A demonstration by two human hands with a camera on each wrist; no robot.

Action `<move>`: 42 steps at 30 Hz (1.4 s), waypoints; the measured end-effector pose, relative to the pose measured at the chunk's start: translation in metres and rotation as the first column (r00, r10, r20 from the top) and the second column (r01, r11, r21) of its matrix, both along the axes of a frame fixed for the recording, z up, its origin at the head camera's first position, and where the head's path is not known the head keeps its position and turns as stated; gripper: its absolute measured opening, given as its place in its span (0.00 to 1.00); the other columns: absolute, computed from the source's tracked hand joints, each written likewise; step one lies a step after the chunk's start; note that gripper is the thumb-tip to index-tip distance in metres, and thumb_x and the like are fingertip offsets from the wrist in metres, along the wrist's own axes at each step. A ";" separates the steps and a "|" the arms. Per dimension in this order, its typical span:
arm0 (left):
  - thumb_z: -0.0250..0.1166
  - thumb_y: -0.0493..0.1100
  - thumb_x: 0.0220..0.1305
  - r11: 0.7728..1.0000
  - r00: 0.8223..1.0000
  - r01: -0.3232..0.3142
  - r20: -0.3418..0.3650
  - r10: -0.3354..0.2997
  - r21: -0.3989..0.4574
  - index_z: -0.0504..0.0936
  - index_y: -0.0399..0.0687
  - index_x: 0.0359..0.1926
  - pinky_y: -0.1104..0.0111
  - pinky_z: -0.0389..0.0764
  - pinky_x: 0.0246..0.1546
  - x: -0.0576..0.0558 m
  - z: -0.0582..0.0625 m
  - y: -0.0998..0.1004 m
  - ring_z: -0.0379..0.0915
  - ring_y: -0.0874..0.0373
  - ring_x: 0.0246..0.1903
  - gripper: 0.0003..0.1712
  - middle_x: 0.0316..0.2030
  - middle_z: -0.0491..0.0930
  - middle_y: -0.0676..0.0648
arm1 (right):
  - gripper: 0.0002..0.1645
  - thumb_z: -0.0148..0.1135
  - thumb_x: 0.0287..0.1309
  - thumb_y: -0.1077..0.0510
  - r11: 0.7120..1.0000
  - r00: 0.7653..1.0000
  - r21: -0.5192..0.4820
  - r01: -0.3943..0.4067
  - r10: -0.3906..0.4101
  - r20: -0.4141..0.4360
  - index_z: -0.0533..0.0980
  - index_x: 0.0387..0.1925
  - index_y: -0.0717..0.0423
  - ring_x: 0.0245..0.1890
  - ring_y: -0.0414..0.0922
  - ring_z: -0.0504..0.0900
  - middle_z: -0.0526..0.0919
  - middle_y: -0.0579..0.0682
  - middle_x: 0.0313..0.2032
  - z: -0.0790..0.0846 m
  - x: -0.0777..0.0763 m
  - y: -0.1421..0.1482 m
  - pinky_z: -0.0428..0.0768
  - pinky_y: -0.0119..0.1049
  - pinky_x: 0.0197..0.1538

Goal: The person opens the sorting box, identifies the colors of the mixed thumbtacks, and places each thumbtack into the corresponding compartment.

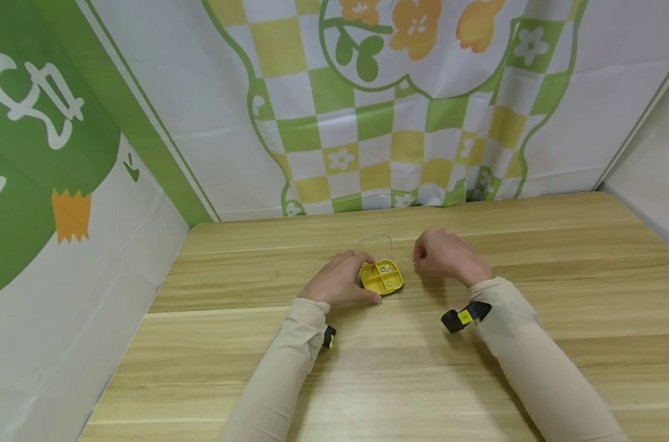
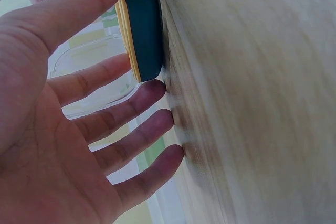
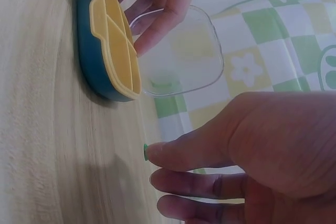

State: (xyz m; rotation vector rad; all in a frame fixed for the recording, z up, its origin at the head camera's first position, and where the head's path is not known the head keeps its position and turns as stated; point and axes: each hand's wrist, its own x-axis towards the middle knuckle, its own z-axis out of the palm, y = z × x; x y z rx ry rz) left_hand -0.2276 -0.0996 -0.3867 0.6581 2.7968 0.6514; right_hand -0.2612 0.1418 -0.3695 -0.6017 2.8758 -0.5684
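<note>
A small pill box (image 1: pixel 371 283) with a yellow divided inside, a dark teal outer shell and a raised clear lid (image 3: pixel 184 59) sits on the wooden table. Several tiny round pieces (image 1: pixel 389 283) lie in two of its compartments on the right side. My left hand (image 1: pixel 340 281) holds the box from the left, thumb at the near edge and index finger at the far edge, the other fingertips down on the tabletop. Just right of the box, my right hand (image 1: pixel 443 253) pinches a tiny green piece (image 3: pixel 146 152) between thumb and index finger, over the table.
The wooden table (image 1: pixel 229 362) runs back to a hanging cloth (image 1: pixel 340 135) with green and yellow checks and flowers. A green and white printed cloth (image 1: pixel 46 184) hangs along the left side. A pale wall (image 1: pixel 652 147) stands at the right.
</note>
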 end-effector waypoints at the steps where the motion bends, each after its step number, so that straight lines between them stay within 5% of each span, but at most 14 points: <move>1: 0.80 0.56 0.52 1.000 1.000 0.000 0.000 0.000 0.002 0.74 0.46 0.66 0.56 0.72 0.63 0.000 0.000 0.000 0.71 0.47 0.59 0.44 0.60 0.76 0.43 | 0.08 0.61 0.51 0.67 1.000 1.000 -0.001 -0.003 0.003 0.001 0.83 0.26 0.53 0.28 0.46 0.77 0.81 0.46 0.26 0.000 0.000 0.000 0.77 0.40 0.34; 42: 0.80 0.56 0.52 1.000 1.000 0.002 0.001 -0.002 0.009 0.74 0.46 0.66 0.56 0.73 0.62 0.000 0.000 0.000 0.71 0.48 0.58 0.44 0.58 0.77 0.44 | 0.05 0.66 0.58 0.66 0.979 0.983 -0.098 -0.178 0.173 -0.065 0.84 0.31 0.54 0.31 0.43 0.78 0.82 0.44 0.28 -0.002 0.003 -0.016 0.78 0.41 0.38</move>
